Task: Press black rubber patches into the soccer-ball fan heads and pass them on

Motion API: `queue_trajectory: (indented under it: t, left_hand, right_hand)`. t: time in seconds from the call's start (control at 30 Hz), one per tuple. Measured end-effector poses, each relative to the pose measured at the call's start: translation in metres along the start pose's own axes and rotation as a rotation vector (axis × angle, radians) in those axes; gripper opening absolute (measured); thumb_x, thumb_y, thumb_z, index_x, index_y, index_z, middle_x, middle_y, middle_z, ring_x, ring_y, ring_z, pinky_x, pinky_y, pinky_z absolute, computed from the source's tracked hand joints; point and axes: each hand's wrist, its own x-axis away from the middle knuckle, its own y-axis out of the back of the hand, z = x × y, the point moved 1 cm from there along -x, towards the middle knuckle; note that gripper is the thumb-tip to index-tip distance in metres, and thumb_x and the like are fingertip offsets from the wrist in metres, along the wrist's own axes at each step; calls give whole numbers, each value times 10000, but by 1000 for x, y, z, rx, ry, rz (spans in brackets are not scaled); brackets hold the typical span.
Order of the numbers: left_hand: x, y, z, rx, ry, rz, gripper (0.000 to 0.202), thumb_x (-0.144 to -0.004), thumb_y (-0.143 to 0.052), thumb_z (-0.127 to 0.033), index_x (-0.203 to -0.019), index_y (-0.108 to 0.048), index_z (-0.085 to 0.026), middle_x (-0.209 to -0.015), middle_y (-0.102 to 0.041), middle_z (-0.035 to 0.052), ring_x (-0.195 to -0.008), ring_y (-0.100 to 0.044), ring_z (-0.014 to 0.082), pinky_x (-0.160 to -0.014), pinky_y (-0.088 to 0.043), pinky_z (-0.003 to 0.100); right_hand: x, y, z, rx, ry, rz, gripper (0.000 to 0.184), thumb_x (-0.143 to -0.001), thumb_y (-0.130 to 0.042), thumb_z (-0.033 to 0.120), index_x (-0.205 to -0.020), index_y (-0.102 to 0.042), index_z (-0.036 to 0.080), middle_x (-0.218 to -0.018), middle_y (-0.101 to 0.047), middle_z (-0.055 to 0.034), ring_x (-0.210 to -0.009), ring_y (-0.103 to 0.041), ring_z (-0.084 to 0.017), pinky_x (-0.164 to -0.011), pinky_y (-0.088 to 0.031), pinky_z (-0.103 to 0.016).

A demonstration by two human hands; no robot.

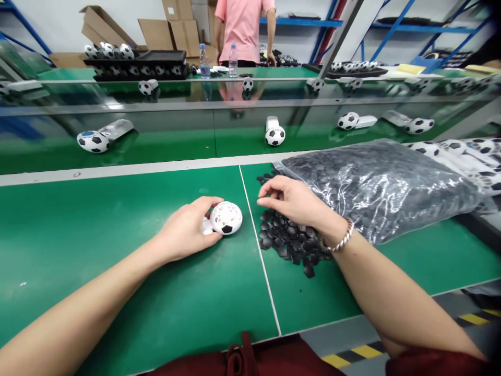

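My left hand (pixel 187 230) rests on the green table (pixel 117 235) and grips a white football-shaped shell (pixel 226 218) that carries one black patch. My right hand (pixel 291 201) hovers over a loose pile of small black pieces (pixel 287 240), its fingers curled and pinched together near the pile's top; what they hold is too small to make out. A silver bracelet circles my right wrist. The pile spills from a clear plastic bag (pixel 387 185) full of the same black pieces.
A conveyor belt (pixel 176 141) behind the table carries finished football-shaped items (pixel 274 134). Black trays (pixel 136 62) of them and two water bottles stand at the back. A person in a pink shirt (pixel 242 28) stands there.
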Motion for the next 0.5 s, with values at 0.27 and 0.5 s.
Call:
queue_trajectory:
  t: [0.27,0.5]
  left_hand:
    - [-3,0,3,-137,-118,-24,587,-690,-446,-157,-1266,-391,-259,-1233,-525,13,-1104,-475,229,-843,-368,364]
    - [-3,3,4,-170,-173,-32,612,-684,-406,-60,-1265,-407,-253,-1158,-548,36,-1033,-473,225,-852,-343,385]
  right_hand:
    - [5,-2,-2,357,-127,261,25,-691,-640,236,-702,-653,217,-713,-639,0,-653,-555,-148,-525,-340,-249]
    - [7,-3,5,312,-18,298,23,-724,-606,185,-711,-588,178,-740,-588,-4,-638,-522,-112,-539,-351,-221]
